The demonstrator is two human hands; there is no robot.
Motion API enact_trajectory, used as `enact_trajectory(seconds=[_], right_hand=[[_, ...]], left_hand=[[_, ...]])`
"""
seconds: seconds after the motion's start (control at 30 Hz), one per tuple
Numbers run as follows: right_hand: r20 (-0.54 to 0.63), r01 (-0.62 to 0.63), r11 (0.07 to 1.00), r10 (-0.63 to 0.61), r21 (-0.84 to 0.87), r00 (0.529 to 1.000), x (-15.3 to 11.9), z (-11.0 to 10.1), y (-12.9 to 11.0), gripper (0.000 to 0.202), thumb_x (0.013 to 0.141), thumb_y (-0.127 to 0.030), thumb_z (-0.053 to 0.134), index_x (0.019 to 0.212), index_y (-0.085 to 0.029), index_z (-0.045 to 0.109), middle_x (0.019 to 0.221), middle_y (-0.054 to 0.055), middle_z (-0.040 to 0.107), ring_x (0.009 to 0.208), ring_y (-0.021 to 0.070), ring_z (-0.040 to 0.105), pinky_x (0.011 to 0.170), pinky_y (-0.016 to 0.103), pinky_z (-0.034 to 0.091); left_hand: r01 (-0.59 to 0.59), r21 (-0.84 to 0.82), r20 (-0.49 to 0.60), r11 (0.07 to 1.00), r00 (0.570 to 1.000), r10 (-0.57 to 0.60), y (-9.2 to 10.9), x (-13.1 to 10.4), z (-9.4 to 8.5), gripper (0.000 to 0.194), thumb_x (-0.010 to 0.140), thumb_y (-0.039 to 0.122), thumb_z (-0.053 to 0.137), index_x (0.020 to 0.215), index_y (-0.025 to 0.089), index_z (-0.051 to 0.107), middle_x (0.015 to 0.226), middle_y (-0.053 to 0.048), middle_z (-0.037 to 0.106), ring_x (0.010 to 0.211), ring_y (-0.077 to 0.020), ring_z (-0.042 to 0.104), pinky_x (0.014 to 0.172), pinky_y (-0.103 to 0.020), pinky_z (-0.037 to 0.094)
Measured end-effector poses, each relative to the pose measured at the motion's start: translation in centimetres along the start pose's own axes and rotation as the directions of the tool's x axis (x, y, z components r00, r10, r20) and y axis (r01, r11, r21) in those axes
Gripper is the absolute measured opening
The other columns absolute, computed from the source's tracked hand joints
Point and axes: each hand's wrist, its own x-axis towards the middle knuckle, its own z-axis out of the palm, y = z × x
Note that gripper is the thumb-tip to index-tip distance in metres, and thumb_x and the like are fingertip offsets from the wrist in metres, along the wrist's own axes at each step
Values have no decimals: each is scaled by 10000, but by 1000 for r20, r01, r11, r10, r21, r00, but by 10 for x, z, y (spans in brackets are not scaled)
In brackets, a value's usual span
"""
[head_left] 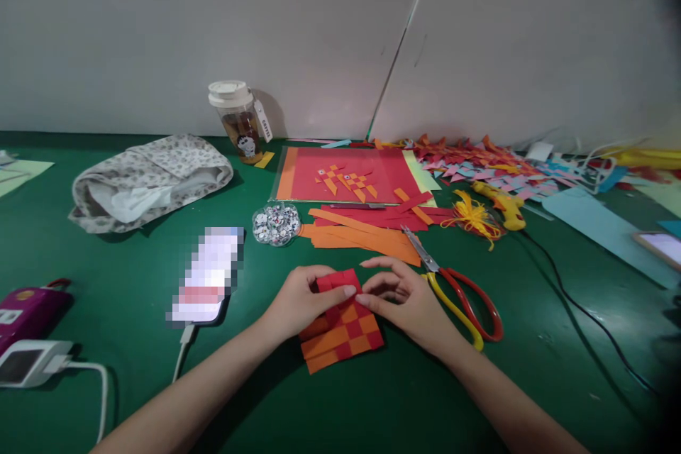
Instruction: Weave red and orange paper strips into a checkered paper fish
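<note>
A piece of woven red and orange paper strips (354, 330) is held just above the green table, its checkered side facing up. My left hand (313, 298) grips its upper left part, thumb pressed on the red strips and fingers tucked behind. At the upper right edge of the weave, my right hand (401, 294) has thumb and fingertips curled close to the paper. Whether the right fingers pinch a strip is hard to make out. Scissors (452, 287) with red and yellow handles lie just right of my right hand. Orange paper strips (356, 237) lie beyond both hands.
Finished woven paper fish (356, 183) lie on red sheets (383, 163). A dish of googly eyes (277, 223), a yellow glue gun (500, 206) with a cord, and yellow string (473, 220) are around. Left are a phone (210, 277), cloth bag (154, 181) and cup (237, 120).
</note>
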Motion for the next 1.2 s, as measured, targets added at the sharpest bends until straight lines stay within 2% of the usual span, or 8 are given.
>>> enact_trajectory(seconds=[0.2, 0.37, 0.57, 0.73, 0.83, 1.0, 1.1, 1.2], right_hand=[[38, 52, 997, -50, -59, 998, -2, -1, -1, 356, 735, -290, 680, 1048, -242, 516, 774, -12, 670, 727, 131, 635, 717, 260, 508], [0, 62, 997, -62, -54, 998, -3, -3, -3, 340, 756, -327, 644, 1053, -224, 514, 923, 48, 681, 799, 160, 651, 714, 283, 528], [-24, 87, 992, -90, -88, 996, -2, -1, -5, 288, 758, -327, 645, 1008, -229, 539, 837, 29, 682, 796, 169, 651, 725, 293, 528], [13, 22, 998, -22, -50, 1000, -2, 1, -3, 352, 734, -324, 670, 1042, -234, 525, 817, 11, 657, 754, 154, 644, 700, 275, 522], [2, -5, 998, 5, -55, 1000, -2, 1, -2, 344, 738, -310, 664, 1045, -241, 525, 734, -18, 641, 695, 136, 630, 644, 244, 503], [-119, -7, 1000, 7, -1, 993, 0, -3, 0, 360, 711, -350, 688, 1005, -234, 516, 740, -14, 652, 686, 139, 634, 632, 244, 500], [-155, 4, 1000, -1, 14, 988, 1, -6, 0, 364, 694, -375, 695, 974, -228, 515, 729, -8, 646, 678, 151, 639, 623, 260, 509], [-151, 1, 1000, 2, 14, 989, 0, -8, 0, 390, 685, -381, 704, 986, -228, 508, 737, -3, 644, 686, 160, 645, 632, 274, 519]], left_hand=[[14, -35, -71, 999, 997, -17, 2, 2, -4, 287, 726, 422, 645, 670, 145, 596, 594, 16, 533, 550, -101, 457, 507, -207, 352], [-21, -24, -71, 1000, 997, 19, 1, 4, -7, 275, 733, 419, 639, 718, 145, 631, 618, 12, 539, 572, -102, 459, 542, -215, 371], [-48, 67, -103, 997, 993, 55, 4, 2, -5, 270, 744, 416, 625, 703, 149, 635, 580, 24, 506, 550, -96, 425, 526, -213, 350], [-55, 133, -78, 990, 995, 66, 8, -3, -3, 289, 751, 432, 623, 707, 147, 645, 572, 19, 527, 538, -95, 426, 497, -210, 322], [-95, 57, -84, 994, 992, 100, 9, -4, -5, 288, 738, 418, 655, 853, 154, 654, 706, -9, 609, 621, -112, 501, 566, -217, 381], [-90, -141, -41, 986, 996, 85, 9, -1, -13, 447, 774, 427, 623, 1141, 194, 521, 871, -41, 631, 784, -157, 583, 711, -276, 455], [-61, -74, 14, 995, 998, 62, 8, -1, -16, 559, 688, 361, 719, 1165, 190, 481, 901, -58, 642, 831, -183, 602, 739, -299, 467], [-32, 21, 16, 999, 999, 32, 8, -1, -15, 512, 668, 299, 728, 1110, 182, 499, 763, -17, 637, 706, -155, 606, 652, -269, 463]])
